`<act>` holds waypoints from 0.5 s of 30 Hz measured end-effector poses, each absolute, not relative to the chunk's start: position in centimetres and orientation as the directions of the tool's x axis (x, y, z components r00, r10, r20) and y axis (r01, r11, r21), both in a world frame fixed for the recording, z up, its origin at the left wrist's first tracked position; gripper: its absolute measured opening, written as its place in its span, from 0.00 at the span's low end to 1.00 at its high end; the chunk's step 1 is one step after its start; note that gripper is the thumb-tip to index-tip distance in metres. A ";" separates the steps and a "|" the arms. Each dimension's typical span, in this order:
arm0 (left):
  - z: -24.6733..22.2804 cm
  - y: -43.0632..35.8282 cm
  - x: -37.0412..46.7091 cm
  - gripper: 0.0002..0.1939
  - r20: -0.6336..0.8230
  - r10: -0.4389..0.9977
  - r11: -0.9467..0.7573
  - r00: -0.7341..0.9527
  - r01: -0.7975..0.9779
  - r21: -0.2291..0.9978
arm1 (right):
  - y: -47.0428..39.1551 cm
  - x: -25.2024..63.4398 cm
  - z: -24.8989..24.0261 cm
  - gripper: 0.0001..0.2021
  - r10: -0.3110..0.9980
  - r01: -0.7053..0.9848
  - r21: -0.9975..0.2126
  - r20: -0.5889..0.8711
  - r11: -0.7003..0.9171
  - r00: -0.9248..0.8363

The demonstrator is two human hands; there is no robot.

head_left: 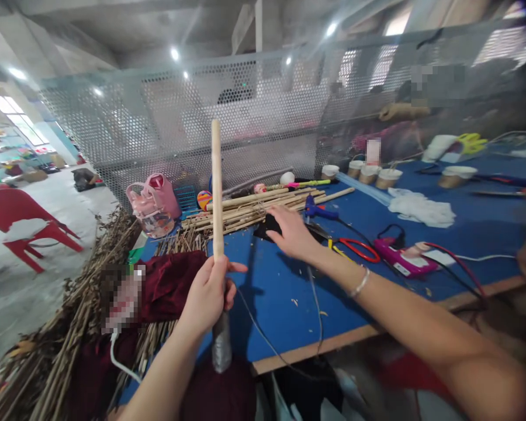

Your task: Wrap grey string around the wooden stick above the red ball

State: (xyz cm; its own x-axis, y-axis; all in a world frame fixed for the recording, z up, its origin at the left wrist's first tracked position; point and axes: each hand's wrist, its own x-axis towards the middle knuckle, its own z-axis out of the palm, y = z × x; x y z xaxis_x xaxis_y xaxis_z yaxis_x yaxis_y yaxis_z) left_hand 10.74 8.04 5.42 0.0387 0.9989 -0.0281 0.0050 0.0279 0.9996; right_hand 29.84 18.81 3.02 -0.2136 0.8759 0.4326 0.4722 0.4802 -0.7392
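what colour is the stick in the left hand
The stick is pale tan, its lower end silvery grey; head view.

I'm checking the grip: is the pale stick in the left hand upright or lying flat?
Upright: the pale stick rises almost vertically from the left hand, its top end above the blue table.

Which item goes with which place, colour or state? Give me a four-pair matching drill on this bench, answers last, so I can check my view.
Column one
1. Left hand
2. Glue gun
3. Chair
4. Right hand

Column two
A. Red, standing on the floor
B. Open, close to the pile of sticks
C. Closed around an upright stick
D. Blue, resting on the table

Pairs: 1-C, 2-D, 3-A, 4-B
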 end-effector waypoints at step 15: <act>4.6 10.9 13.4 0.19 -0.022 0.999 0.009 0.032 0.355 0.935 | 15.4 26.4 3.1 0.23 0.764 0.000 -0.982 -0.146 -0.188 -0.628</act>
State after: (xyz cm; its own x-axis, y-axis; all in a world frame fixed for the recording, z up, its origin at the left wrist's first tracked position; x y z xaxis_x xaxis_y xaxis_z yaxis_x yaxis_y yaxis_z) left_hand 13.36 10.86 4.57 0.0317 0.9993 -0.0221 0.3546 0.0094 0.9350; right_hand 26.42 15.42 3.11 -0.6280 0.7643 -0.1463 -0.0002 -0.1882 -0.9821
